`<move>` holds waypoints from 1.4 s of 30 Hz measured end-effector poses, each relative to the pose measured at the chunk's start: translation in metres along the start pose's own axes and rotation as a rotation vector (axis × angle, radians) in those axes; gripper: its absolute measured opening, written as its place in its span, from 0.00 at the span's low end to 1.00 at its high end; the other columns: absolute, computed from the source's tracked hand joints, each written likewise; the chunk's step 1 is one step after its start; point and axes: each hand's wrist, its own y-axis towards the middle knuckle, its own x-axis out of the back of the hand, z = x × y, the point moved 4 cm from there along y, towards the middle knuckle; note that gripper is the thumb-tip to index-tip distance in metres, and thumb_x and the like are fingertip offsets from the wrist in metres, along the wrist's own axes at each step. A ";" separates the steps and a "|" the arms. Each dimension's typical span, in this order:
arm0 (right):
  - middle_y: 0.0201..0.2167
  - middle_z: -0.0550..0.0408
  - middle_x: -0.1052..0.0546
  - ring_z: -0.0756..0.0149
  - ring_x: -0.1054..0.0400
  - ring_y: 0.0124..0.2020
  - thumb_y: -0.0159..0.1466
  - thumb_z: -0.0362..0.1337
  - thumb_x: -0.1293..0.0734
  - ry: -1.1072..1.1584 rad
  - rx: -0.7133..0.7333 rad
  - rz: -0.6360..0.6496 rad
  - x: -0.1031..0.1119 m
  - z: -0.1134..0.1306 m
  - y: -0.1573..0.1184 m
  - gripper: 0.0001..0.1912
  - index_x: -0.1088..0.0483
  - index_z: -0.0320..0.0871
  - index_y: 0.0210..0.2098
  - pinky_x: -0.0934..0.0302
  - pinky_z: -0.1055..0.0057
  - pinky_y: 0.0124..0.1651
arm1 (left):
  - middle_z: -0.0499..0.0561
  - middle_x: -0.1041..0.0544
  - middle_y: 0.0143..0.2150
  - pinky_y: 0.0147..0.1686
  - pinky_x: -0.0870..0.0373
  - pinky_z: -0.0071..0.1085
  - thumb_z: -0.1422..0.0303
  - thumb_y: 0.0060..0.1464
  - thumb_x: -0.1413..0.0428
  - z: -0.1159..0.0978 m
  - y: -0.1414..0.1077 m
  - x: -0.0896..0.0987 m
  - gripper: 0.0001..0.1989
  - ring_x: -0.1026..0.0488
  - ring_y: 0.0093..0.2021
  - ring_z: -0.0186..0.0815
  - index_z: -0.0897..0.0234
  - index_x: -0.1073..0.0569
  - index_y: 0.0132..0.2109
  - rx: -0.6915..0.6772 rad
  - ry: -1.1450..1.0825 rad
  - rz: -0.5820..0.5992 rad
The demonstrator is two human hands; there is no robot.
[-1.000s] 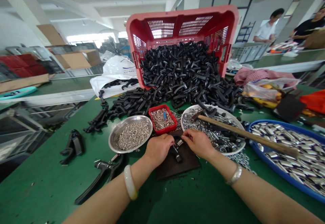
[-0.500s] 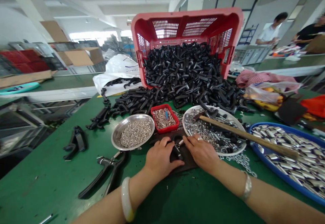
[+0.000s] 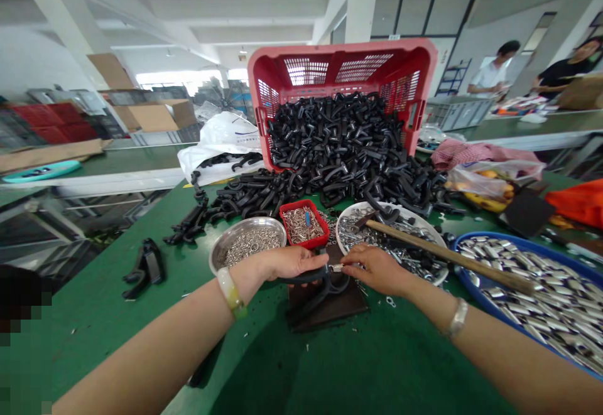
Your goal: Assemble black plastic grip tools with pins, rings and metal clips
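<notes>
My left hand (image 3: 292,263) lies closed around one black arm of a black plastic-handled tool (image 3: 320,289), just right of a steel bowl. The tool rests on a dark brown pad (image 3: 330,308), with its two arms spread down and to the left. My right hand (image 3: 377,269) comes in from the right, its fingertips pinching a small metal fitting (image 3: 336,267) at the tool's head. The two hands are close together, and my fingers hide part of the tool's head.
A tipped red basket (image 3: 342,70) spills black plastic parts (image 3: 330,151) across the green table (image 3: 113,314). Close by are a steel bowl of rings (image 3: 247,245), a red tray (image 3: 304,225), a white plate with a wooden-handled hammer (image 3: 438,252), and a blue tray (image 3: 532,296). Two people stand at the back right.
My hands have lifted off the pad's top and spread sideways. The black tool has turned, its arms now pointing down and left. My left hand has moved left, and the view has tilted slightly.
</notes>
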 end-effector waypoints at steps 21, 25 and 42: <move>0.39 0.42 0.25 0.59 0.32 0.41 0.57 0.36 0.37 -0.113 -0.383 0.035 -0.011 0.009 0.149 0.13 0.28 0.36 0.38 0.41 0.69 0.42 | 0.49 0.28 0.47 0.41 0.36 0.31 0.54 0.51 0.51 0.038 0.010 -0.021 0.22 0.30 0.44 0.38 0.54 0.34 0.51 0.214 0.250 -0.747; 0.34 0.36 0.24 0.55 0.29 0.38 0.53 0.30 0.35 -0.072 -0.506 0.027 -0.035 0.005 0.183 0.09 0.27 0.32 0.33 0.38 0.67 0.39 | 0.49 0.28 0.48 0.42 0.36 0.32 0.53 0.50 0.52 0.039 0.008 -0.021 0.22 0.30 0.44 0.39 0.55 0.34 0.51 0.181 0.218 -0.759; 0.26 0.55 0.27 0.66 0.29 0.25 0.60 0.47 0.43 0.773 -0.303 -0.446 -0.022 0.021 0.023 0.15 0.45 0.43 0.40 0.34 0.71 0.24 | 0.48 0.29 0.49 0.42 0.36 0.34 0.54 0.51 0.52 0.043 0.011 -0.019 0.21 0.31 0.45 0.40 0.55 0.33 0.50 0.137 0.141 -0.742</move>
